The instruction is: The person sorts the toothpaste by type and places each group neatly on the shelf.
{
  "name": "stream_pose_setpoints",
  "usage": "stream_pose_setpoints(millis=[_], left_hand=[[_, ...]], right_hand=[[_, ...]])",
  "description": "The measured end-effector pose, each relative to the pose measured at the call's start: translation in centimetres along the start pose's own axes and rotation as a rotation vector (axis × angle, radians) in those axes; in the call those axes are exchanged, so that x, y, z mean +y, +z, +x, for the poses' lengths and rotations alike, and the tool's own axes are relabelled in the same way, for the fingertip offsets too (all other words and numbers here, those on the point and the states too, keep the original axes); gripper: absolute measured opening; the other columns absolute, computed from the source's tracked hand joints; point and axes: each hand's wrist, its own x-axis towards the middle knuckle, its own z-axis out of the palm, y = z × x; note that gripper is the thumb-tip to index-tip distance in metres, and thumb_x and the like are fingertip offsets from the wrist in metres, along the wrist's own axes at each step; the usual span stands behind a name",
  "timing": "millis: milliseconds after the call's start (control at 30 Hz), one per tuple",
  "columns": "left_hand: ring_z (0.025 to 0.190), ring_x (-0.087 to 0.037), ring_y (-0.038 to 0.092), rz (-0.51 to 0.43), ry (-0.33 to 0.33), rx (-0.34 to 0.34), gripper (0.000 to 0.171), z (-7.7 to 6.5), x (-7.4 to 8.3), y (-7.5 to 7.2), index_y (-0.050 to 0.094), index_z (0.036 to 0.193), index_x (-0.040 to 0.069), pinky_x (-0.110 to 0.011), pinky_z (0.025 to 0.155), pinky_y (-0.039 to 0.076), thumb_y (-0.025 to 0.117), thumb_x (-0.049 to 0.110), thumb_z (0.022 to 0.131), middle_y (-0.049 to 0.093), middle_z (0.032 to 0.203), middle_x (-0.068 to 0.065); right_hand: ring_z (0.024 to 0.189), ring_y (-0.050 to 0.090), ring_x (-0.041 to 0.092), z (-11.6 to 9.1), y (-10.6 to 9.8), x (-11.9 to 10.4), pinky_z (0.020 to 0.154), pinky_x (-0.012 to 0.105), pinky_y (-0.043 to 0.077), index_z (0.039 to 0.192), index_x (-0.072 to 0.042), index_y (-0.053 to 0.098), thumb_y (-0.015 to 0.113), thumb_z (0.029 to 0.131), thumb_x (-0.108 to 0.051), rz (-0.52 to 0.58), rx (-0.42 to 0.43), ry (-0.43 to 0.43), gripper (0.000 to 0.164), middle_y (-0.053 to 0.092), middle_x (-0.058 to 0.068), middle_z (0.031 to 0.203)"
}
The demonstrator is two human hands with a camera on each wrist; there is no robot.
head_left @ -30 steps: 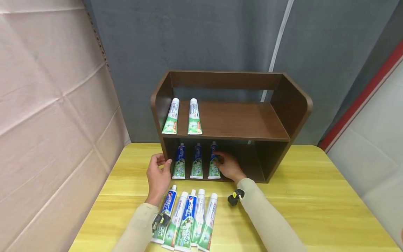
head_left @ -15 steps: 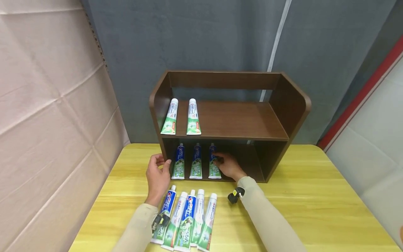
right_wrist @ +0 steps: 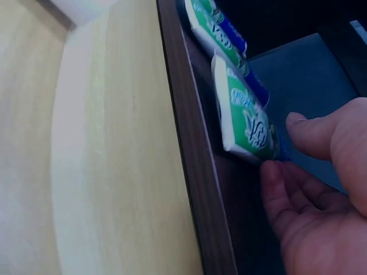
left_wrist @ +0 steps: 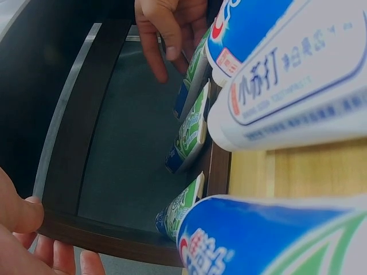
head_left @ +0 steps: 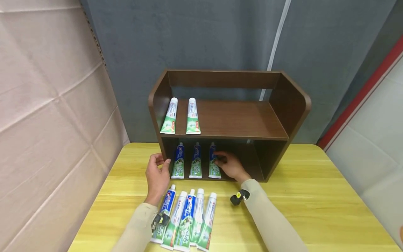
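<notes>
My left hand [head_left: 158, 178] grips the left side panel of a dark brown two-tier shelf [head_left: 239, 119], thumb inside and fingers outside in the left wrist view. My right hand [head_left: 231, 165] is in the lower compartment, beside the rightmost of three blue-and-green toothpaste tubes [head_left: 215, 168] leaning there, caps up. In the right wrist view, a fingertip lies at that tube's [right_wrist: 252, 123] edge, while the thumb stands apart from it. Two white-and-green toothpaste tubes [head_left: 193, 117] lie on the upper tier, at its left.
In front of the shelf, several toothpaste tubes [head_left: 206, 224], blue and white ones mixed, lie side by side on the yellow wooden table [head_left: 302, 210]. Some overlap, and the left forearm covers part of the leftmost. A grey curtain [head_left: 220, 35] hangs behind the shelf.
The right hand has drawn slightly rightward. The lower end of the third blue tube has shifted a little right. My left hand keeps its place on the shelf.
</notes>
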Motion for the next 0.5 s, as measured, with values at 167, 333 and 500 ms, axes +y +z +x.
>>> stream_pose_setpoints(millis=[167, 333, 500], left_hand=[[0.119, -0.031, 0.06, 0.002, -0.01, -0.01, 0.03, -0.1, 0.0, -0.1, 0.055, 0.134, 0.007, -0.05, 0.1, 0.055, 0.062, 0.016, 0.108, 0.063, 0.126, -0.013], [0.12, -0.031, 0.06, 0.003, -0.022, -0.017, 0.03, -0.2, 0.0, -0.1, 0.054, 0.135, 0.007, -0.05, 0.102, 0.054, 0.062, 0.017, 0.108, 0.062, 0.127, -0.013], [0.121, -0.033, 0.061, -0.002, -0.018, -0.013, 0.03, -0.1, 0.1, -0.2, 0.054, 0.135, 0.006, -0.052, 0.103, 0.054, 0.062, 0.017, 0.108, 0.062, 0.127, -0.014]], right_hand=[[0.103, 0.071, 0.029, -1.0, -0.3, -0.6, 0.087, 0.044, 0.06, 0.131, -0.008, 0.07, 0.074, 0.098, -0.011, 0.04, 0.005, -0.022, 0.033, 0.073, 0.015, 0.12], [0.101, 0.071, 0.025, -2.1, -0.4, -1.1, 0.088, 0.04, 0.06, 0.13, -0.006, 0.07, 0.074, 0.098, -0.012, 0.063, -0.003, -0.022, 0.033, 0.074, 0.014, 0.119], [0.101, 0.07, 0.023, -3.1, -0.6, -1.6, 0.087, 0.039, 0.06, 0.131, -0.008, 0.071, 0.076, 0.098, -0.014, 0.078, 0.007, -0.009, 0.034, 0.073, 0.011, 0.118]])
